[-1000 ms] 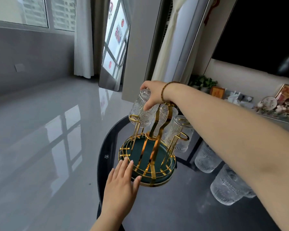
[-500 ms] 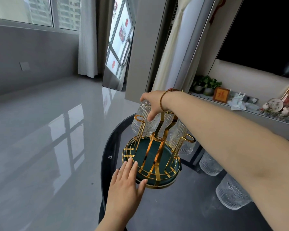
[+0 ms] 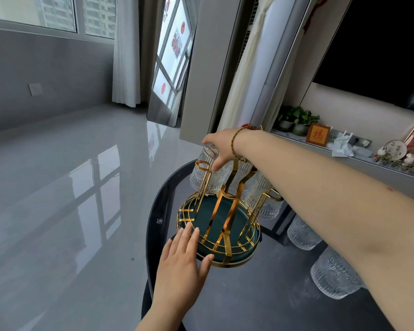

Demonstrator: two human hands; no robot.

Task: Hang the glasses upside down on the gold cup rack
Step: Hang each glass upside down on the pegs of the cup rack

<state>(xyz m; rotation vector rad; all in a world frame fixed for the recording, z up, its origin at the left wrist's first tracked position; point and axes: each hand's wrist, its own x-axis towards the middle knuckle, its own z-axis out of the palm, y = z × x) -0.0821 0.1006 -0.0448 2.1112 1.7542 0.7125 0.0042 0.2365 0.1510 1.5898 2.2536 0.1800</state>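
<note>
The gold cup rack (image 3: 225, 211) with its dark green round tray stands on a dark glass table (image 3: 261, 295). My right hand (image 3: 221, 146) reaches over the rack and grips the base of an upside-down ribbed glass (image 3: 207, 177) on the far left prong. Other upside-down glasses (image 3: 263, 199) hang at the rack's back and right side. My left hand (image 3: 182, 261) lies flat, fingers apart, against the tray's near left rim. Two ribbed glasses (image 3: 335, 275) stand on the table to the right, partly hidden under my right forearm.
The round table's left edge (image 3: 151, 235) drops off to a glossy grey floor. Behind the table a shelf (image 3: 344, 151) carries plants, frames and ornaments below a dark screen. A leaning mirror (image 3: 167, 68) stands at the back.
My right hand has lowered the glass further down over the far left prong. My left hand has stayed flat at the tray's rim. The head view has shifted slightly.
</note>
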